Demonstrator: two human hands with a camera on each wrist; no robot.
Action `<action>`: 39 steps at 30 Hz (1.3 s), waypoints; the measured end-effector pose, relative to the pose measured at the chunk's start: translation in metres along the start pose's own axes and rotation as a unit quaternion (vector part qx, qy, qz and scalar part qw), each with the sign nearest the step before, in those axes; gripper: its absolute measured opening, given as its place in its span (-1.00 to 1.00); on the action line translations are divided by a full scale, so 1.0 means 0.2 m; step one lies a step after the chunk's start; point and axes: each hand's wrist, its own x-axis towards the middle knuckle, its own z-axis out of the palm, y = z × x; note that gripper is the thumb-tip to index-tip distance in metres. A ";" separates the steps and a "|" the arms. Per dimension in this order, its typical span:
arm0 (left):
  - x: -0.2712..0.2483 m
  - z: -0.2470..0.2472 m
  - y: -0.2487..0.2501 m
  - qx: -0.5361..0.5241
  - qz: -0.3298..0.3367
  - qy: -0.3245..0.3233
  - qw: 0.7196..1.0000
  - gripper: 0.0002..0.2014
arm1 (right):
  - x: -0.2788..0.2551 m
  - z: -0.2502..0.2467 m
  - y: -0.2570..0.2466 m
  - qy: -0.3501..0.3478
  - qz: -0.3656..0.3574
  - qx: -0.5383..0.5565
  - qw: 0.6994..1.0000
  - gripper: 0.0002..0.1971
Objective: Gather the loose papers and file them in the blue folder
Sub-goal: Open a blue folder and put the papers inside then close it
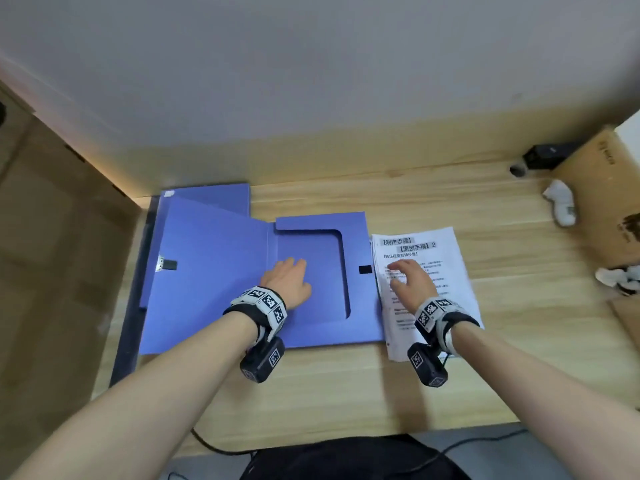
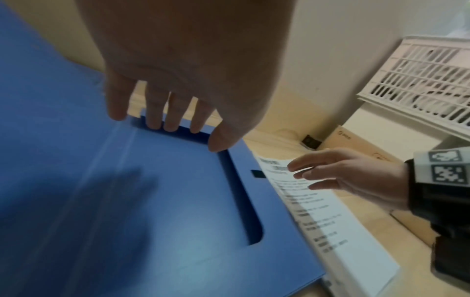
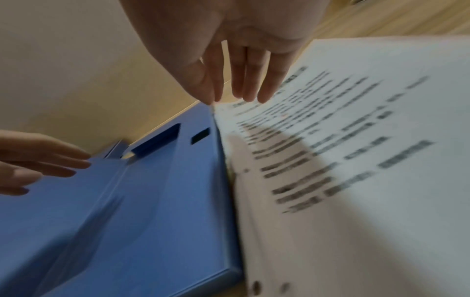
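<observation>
The blue folder lies open and flat on the wooden desk, with its pocket flap and cut-out on the right half. My left hand is over that flap, fingers straight and reaching toward the cut-out's far edge. A stack of printed papers lies against the folder's right edge. My right hand hovers over the stack's upper left part, fingers straight and pointing down, casting a shadow on the paper. Neither hand holds anything. The wrist views are blurred.
A cardboard box stands at the desk's far right, with a small black device and crumpled white tissues beside it. A white slatted basket sits above the box. A wall backs the desk; a cable hangs off the front edge.
</observation>
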 end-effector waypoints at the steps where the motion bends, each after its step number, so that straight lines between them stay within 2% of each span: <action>1: 0.01 -0.01 0.08 -0.007 0.028 -0.001 1.000 -0.51 | -0.01 -0.04 0.06 0.013 0.020 0.005 1.000 -0.64; 4: 0.04 0.01 0.30 -0.034 0.090 -0.023 0.995 -0.45 | -0.03 -0.14 0.25 0.049 0.082 0.023 0.995 -0.63; 8: 0.05 0.10 0.57 -0.062 0.164 -0.052 0.983 -0.43 | -0.08 -0.23 0.47 0.097 0.143 0.028 0.985 -0.50; 11: 0.06 0.20 0.72 -0.057 0.199 -0.072 0.976 -0.45 | -0.10 -0.25 0.60 0.095 0.179 0.029 0.979 -0.37; 13: 0.09 0.29 0.82 -0.047 0.203 -0.093 0.974 -0.46 | -0.10 -0.27 0.68 0.080 0.211 0.035 0.974 -0.34; 16: 0.11 0.38 0.86 -0.019 0.194 -0.115 0.974 -0.58 | -0.08 -0.26 0.69 0.074 0.211 0.047 0.974 -0.43; 19: 0.11 0.47 0.92 0.047 0.176 -0.091 0.979 -0.70 | -0.07 -0.25 0.70 0.045 0.205 0.074 0.975 -0.52; 22: 0.11 0.50 0.97 0.065 0.149 -0.077 0.984 -0.67 | -0.06 -0.23 0.68 0.029 0.218 0.128 0.967 -0.58; 25: 0.12 0.48 1.00 0.050 0.127 -0.089 0.987 -0.65 | -0.06 -0.24 0.68 0.016 0.266 0.188 0.946 -0.59; 27: 0.14 0.46 1.00 0.037 0.120 -0.106 0.986 -0.62 | -0.06 -0.25 0.69 0.015 0.270 0.195 0.943 -0.64; 31: 0.14 0.39 0.98 -0.059 0.097 -0.132 0.985 -0.54 | -0.07 -0.29 0.69 0.043 0.222 0.209 0.952 -0.74; 35: 0.12 0.27 0.89 -0.223 0.000 -0.064 0.973 -0.61 | -0.04 -0.38 0.61 0.090 0.182 0.218 0.955 -0.76; 39: 0.13 0.12 0.77 -0.271 -0.051 -0.026 0.961 -0.77 | 0.00 -0.50 0.44 0.122 0.147 0.259 0.947 -0.76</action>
